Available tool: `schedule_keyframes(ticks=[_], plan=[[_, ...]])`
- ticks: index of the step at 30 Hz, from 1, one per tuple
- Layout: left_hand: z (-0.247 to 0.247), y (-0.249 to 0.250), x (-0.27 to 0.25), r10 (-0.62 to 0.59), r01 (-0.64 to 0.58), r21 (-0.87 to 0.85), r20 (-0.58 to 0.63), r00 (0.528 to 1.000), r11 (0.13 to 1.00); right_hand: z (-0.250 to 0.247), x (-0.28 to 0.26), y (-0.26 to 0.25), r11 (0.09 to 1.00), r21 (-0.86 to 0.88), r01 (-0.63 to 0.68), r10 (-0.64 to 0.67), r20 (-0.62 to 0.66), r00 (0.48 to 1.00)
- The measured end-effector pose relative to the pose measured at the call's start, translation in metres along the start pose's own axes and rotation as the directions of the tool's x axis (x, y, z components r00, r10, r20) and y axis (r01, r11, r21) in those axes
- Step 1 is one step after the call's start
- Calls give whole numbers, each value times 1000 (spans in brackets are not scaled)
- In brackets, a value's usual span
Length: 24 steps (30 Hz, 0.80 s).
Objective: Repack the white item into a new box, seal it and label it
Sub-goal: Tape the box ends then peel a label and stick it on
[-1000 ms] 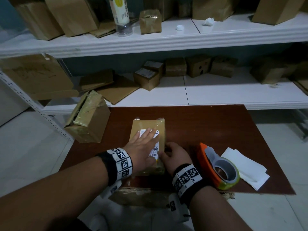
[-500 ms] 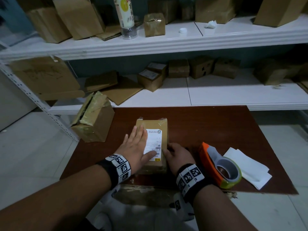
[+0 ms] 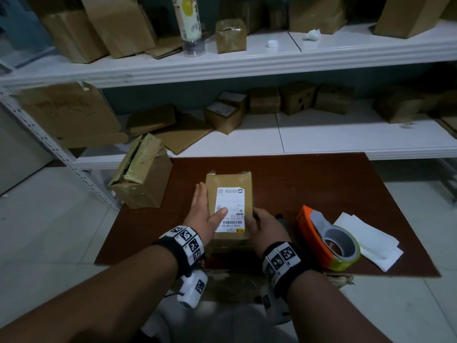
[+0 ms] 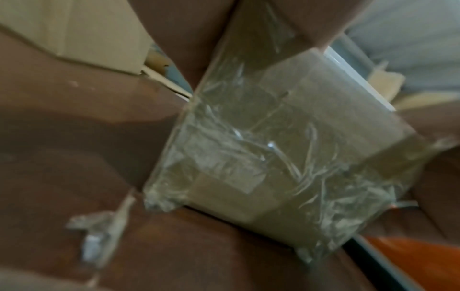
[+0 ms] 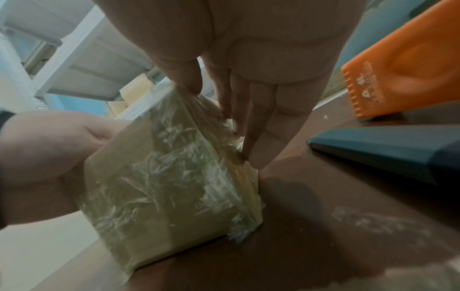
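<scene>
A taped brown cardboard box point(image 3: 230, 180) lies flat in the middle of the brown table point(image 3: 321, 184), with a white shipping label point(image 3: 230, 206) on its top. My left hand point(image 3: 206, 209) lies along the box's left side with straight fingers, the thumb pressing on the label. My right hand point(image 3: 262, 224) holds the near right corner, thumb on the top edge and fingers point(image 5: 259, 128) down the right side. The left wrist view shows the box's point(image 4: 286, 147) wrinkled clear tape. The box's point(image 5: 169, 177) contents are hidden.
An orange tape dispenser point(image 3: 326, 241) and white backing sheets point(image 3: 368, 241) lie right of the box. A dark flat tool point(image 5: 398, 153) rests by my right hand. An opened old box point(image 3: 141, 174) stands at the table's left corner. Shelves point(image 3: 247, 63) with cartons stand behind.
My left hand slid off the top of the label to the box's left side, uncovering the label; only its thumb stays on it. My right hand stayed at the near right corner.
</scene>
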State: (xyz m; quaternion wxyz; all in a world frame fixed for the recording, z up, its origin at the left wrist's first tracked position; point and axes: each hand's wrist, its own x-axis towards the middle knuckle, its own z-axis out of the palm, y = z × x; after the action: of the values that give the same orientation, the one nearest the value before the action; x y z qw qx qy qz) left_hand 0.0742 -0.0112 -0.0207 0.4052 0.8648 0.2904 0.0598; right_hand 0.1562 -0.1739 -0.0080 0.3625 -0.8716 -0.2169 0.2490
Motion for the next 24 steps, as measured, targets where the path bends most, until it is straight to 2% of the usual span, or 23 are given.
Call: schedule_keyframes(ticks=[4,7,10,13,17,21,24], plan=[[-1,-3,4,-9,10,-23,44,999,1000,-2,-9,-4,998,48,27,-28,23,999],[-9,-6,8,-16,16,-1,148,989,1000,-3,-12,-5,998,45,41,-43,46,998],[-16,-13,9,7,-14,22,285,958,1000,-4,-11,-5,999,26,46,-48,59,997],[-19,-17,11,12,-42,81,340,940,996,-3,-8,-3,998,9,62,-62,70,996],[-19,-16,8,-8,-4,38,305,952,999,-2,-4,-2,998,21,67,-68,70,995],[-15,-16,3,-136,170,-115,257,957,979,-1,-3,-2,997,45,64,-66,51,996],[-14,-21,1,-174,199,-132,180,968,971,0,-2,-1,996,58,63,-66,49,997]])
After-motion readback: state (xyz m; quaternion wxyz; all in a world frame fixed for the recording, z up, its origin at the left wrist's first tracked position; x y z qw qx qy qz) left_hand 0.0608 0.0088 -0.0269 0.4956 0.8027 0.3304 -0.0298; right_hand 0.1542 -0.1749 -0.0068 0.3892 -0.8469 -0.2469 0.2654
